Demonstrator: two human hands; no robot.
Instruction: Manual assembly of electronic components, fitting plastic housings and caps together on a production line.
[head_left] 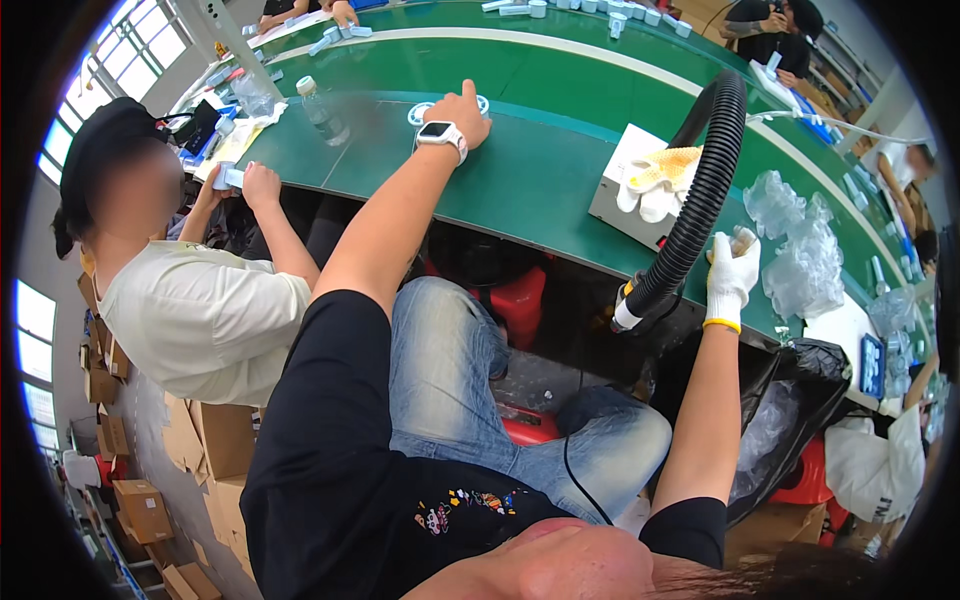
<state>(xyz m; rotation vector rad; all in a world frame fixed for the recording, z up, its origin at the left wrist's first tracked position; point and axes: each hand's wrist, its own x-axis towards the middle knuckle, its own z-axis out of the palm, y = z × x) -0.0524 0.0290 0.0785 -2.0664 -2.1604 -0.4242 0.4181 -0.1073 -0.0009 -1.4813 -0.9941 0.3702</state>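
My bare left hand (468, 118), with a white watch on its wrist, reaches over the near edge of the green belt. Its index finger points forward, while the other fingers are partly hidden. Beside and partly behind it lies a white and pale-blue round piece (419, 113), mostly covered by the hand and wrist. At the right, my right hand (733, 272) wears a white glove with a yellow cuff. Its fingers close around a small greyish, see-through thing, too unclear to name. Next to that glove lies a heap of clear plastic bags (806, 268).
A black corrugated hose (708, 170) arches between my arms. Behind it, a white box (618, 190) carries spare gloves (656, 182). A clear bottle (322, 112) stands left. A co-worker (200, 310) sits close on my left, holding a pale-blue piece. A black bin bag (815, 370) hangs at right.
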